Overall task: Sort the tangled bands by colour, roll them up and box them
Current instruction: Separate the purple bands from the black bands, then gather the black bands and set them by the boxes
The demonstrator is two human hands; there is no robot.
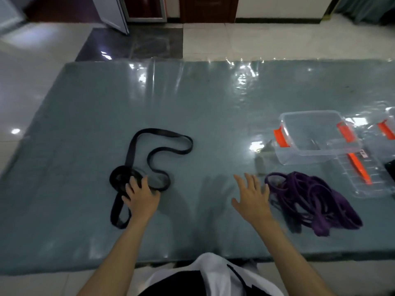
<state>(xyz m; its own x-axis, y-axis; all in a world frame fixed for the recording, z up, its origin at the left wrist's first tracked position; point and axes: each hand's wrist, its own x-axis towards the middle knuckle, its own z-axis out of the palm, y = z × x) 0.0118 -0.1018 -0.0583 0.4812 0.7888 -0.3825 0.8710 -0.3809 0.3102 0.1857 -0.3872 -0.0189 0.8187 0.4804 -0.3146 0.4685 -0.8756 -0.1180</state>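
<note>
A black band (136, 150) lies in loose loops on the left of the table, with a partly rolled coil at its near end. My left hand (141, 195) rests on that coil, its fingers spread over the roll. A tangled heap of purple bands (310, 201) lies to the right. My right hand (252, 195) hovers flat with straight, spread fingers just left of the purple heap and holds nothing. A clear plastic box (316, 152) with orange latches stands behind the purple bands.
The table (213, 103) is covered with a glossy teal sheet. The box's clear lid (367, 174) with an orange handle lies flat right of the box. A second orange latch (386, 129) shows at the right edge. Tiled floor surrounds the table.
</note>
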